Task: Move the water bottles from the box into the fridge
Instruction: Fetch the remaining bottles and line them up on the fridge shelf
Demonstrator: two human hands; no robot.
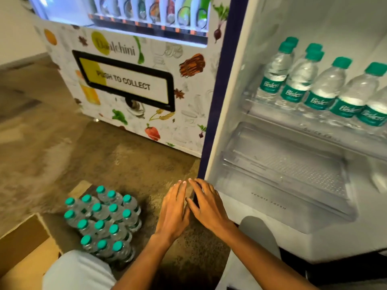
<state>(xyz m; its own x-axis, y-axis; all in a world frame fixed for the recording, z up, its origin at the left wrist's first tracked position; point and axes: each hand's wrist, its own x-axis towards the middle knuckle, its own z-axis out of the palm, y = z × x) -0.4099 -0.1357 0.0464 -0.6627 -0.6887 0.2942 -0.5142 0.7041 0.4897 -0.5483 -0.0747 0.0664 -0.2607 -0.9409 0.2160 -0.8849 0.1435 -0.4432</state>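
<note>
At the far left, a cardboard box (23, 248) lies open on the floor (62, 143), and just to its right stands a cluster of water bottles (104, 222) with teal caps, upright and packed tight together; I count about seventeen caps, though one or two may be hidden behind the person's knee (79, 271). These appear to sit on the floor or a flap beside the box; which of the two I cannot tell. Further right, the left hand (172, 214) and right hand (207, 208) hover side by side, touching or nearly so, fingers straight and spread, holding nothing, low beside the fridge's (230, 122) front edge. Behind them stands a vending machine (129, 80). At the right, the fridge is open, and on its glass shelf (293, 120) stand the shelved bottles (326, 91): about seven by their caps, a front row of five with two more behind at its left, the row running out of view. Below, the clear drawer (282, 168) holds no bottle. By my judgement the task is roughly a third done, with most bottles not yet moved.
</note>
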